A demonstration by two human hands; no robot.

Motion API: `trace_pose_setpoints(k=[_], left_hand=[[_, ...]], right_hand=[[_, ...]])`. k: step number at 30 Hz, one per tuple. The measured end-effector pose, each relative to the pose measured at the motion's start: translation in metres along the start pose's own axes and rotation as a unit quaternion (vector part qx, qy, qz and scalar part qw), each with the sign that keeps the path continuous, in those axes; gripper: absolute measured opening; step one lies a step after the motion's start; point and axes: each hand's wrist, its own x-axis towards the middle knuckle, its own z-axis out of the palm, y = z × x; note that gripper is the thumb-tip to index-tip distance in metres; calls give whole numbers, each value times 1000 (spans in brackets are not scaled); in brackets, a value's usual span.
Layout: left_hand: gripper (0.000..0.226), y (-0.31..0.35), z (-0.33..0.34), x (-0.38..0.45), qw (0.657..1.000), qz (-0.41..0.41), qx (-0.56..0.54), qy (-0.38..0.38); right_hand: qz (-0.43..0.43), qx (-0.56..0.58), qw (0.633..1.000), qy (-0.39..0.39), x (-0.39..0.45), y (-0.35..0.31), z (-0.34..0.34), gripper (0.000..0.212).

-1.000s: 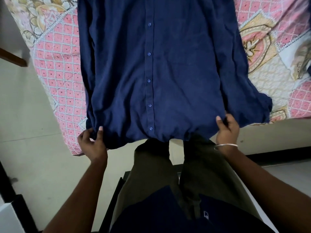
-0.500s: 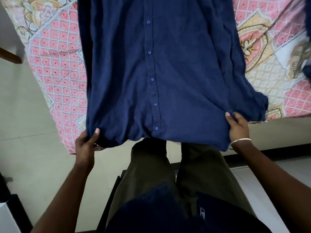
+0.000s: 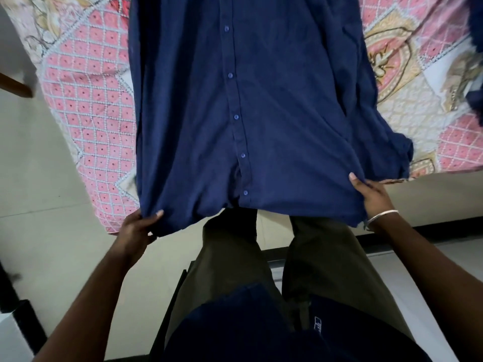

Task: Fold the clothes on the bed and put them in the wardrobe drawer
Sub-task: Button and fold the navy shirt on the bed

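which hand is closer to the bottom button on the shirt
Left, though not by much. The left hand grips the hem down-left of the bottom button; the right hand grips the hem farther off to its right.

A navy blue button-up shirt [image 3: 261,105] lies spread front-up on the bed [image 3: 86,121], which is covered in a pink and cream patterned sheet. Its buttoned placket runs down the middle with a row of blue buttons. The hem hangs past the bed's edge, lifted at both lower corners. Its right side bunches in folds near the edge.
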Motion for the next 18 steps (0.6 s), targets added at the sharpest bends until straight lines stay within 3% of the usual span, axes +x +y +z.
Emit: trace_pose_setpoints(k=[4, 8, 9, 12, 13, 18], left_hand=[[27, -10, -16, 3, 999, -22, 20, 25], [9, -19, -22, 12, 978, 58, 61, 191], [14, -22, -20, 15, 965, 76, 95, 233], [33, -30, -10, 27, 921, 57, 238, 302], [38, -31, -3, 30, 911, 47, 269, 310], [63, -29, 53, 48, 862, 114, 287, 402]], right_hand=[[51, 153, 986, -42, 3, 4, -13, 44], [30, -76, 991, -111, 15, 17, -28, 92], [6, -138, 985, -105, 19, 22, -33, 87], [-55, -236, 967, -79, 33, 42, -45, 27], [-61, -259, 961, -71, 38, 47, -47, 18], [-81, -346, 935, 16, 41, 55, -53, 23]])
